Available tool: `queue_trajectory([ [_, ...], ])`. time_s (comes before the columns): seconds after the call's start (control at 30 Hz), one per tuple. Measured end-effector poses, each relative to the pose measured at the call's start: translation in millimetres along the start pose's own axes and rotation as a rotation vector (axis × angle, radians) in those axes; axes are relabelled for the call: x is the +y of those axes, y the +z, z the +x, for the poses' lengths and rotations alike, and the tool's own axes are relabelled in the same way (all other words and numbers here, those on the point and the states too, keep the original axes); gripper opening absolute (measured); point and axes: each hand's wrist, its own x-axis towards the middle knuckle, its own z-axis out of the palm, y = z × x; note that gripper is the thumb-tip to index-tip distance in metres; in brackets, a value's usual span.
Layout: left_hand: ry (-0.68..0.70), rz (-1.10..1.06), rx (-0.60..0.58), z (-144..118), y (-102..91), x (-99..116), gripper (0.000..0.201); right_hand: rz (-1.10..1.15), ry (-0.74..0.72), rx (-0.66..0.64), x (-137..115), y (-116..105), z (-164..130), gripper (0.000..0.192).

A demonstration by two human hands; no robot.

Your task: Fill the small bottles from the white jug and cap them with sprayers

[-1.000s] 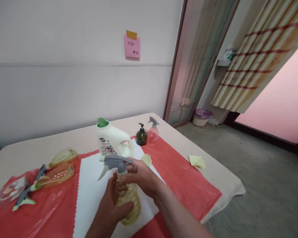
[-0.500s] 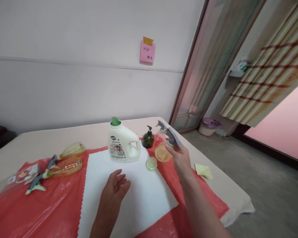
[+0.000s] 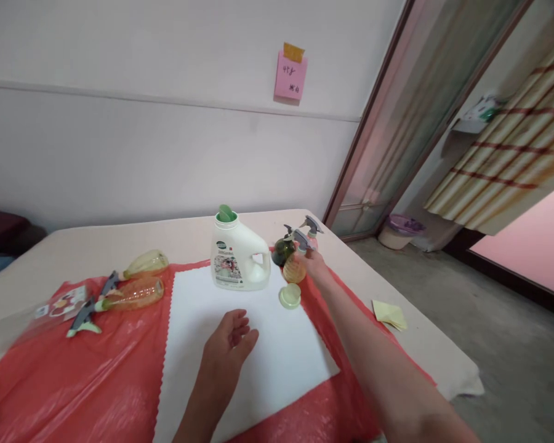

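Observation:
My right hand [image 3: 313, 263] is closed around the neck of a yellowish spray bottle [image 3: 294, 269] with a grey trigger head. That bottle stands close by a dark green pump bottle [image 3: 283, 252], and a pinkish spray bottle [image 3: 313, 239] is just behind. In front of them lies a pale green round cap [image 3: 290, 296] on the white sheet [image 3: 268, 369]. Over the sheet hovers my left hand [image 3: 228, 344], bare, with loosely curled fingers and the thumb apart. Beyond it stands a large white detergent jug [image 3: 240, 264] with a green piece in its open mouth.
Two spray bottles, one clear yellowish [image 3: 146, 263] and one orange [image 3: 136, 293], lie at left on red plastic film [image 3: 120, 369] beside a clear packet [image 3: 58, 307]. Yellow sticky notes [image 3: 390, 314] lie near the table's right edge. A wall [image 3: 166, 154] borders the back.
My right hand has carried the yellowish spray bottle back and slightly left, close to the dark pump bottle. My left hand stays over the sheet. The camera view has shifted a little.

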Motion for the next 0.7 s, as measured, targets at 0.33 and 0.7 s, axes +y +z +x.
queue_trajectory([
  [0.33,0.013,0.193,-0.110,-7.2,4.7,8.1,0.048,-0.535,-0.068,-0.134,-12.6,-11.9,-103.4,0.033],
  [0.7,0.150,0.312,-0.033,-17.4,6.8,22.5,0.026,-0.772,-0.407,-0.306,-46.5,35.1,-144.5,0.043],
])
